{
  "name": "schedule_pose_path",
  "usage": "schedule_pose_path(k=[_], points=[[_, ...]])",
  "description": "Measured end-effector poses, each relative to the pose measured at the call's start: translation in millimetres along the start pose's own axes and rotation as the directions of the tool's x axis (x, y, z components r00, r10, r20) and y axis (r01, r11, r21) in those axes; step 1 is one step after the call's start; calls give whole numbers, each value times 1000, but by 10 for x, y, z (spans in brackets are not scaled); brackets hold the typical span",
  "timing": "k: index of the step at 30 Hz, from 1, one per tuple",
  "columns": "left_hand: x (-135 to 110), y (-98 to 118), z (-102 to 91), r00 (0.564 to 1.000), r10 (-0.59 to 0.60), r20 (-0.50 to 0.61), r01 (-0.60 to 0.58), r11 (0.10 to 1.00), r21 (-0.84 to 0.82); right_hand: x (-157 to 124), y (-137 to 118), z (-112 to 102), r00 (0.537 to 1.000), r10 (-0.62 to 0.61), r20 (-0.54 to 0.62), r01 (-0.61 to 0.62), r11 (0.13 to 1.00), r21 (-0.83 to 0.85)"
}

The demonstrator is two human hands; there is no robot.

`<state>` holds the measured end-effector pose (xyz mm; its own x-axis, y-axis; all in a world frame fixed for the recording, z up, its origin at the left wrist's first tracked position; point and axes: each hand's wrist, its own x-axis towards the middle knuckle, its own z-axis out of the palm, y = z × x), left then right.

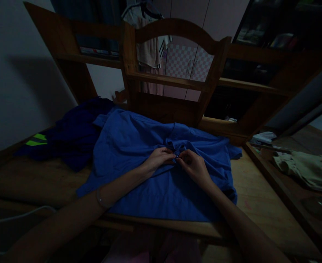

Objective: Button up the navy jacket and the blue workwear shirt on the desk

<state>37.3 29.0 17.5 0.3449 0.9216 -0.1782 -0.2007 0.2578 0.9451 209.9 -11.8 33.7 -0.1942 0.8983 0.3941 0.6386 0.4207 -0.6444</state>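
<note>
A blue shirt (122, 146) lies spread over the wooden surface in front of me, its cloth gathered into folds near the middle. My left hand (161, 159) pinches the gathered cloth from the left, fingers pressed together. From the right, my right hand (195, 166) pinches the same spot with thumb and forefinger, and the two sets of fingertips almost meet. A small button may be between them, but it is too dark and small to make out. A thin bracelet (99, 199) circles my left wrist.
Dark blue clothing (73, 131) with a yellow-green strip lies crumpled at the left. Behind the shirt rises a wooden shelf frame (174, 86). Pale folded cloth (309, 170) lies beyond the raised edge (281, 190) on the right. A white cable (21, 216) runs at lower left.
</note>
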Motion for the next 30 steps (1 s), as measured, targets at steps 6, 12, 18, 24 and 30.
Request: schedule_pose_path(k=[6, 12, 18, 24, 30], points=[[9, -7, -21, 999, 15, 36, -15, 1000, 1, 4, -10, 6, 1000, -10, -3, 10, 1000, -12], [-12, 5, -10, 999, 31, 32, -33, 997, 65, -5, -42, 4, 999, -33, 1, 33, 999, -14], [0, 23, -38, 964, 245, 106, -267, 900, 345, -15, -18, 18, 998, -41, -39, 39, 998, -55], [-48, 45, 13, 892, 430, 140, -431, 715, 551, 0, 1, -4, 997, -79, -23, 77, 994, -75], [-139, 98, 63, 851, 494, 177, -470, 567, 676, -5, -27, -24, 994, -109, -15, 107, 990, -86]])
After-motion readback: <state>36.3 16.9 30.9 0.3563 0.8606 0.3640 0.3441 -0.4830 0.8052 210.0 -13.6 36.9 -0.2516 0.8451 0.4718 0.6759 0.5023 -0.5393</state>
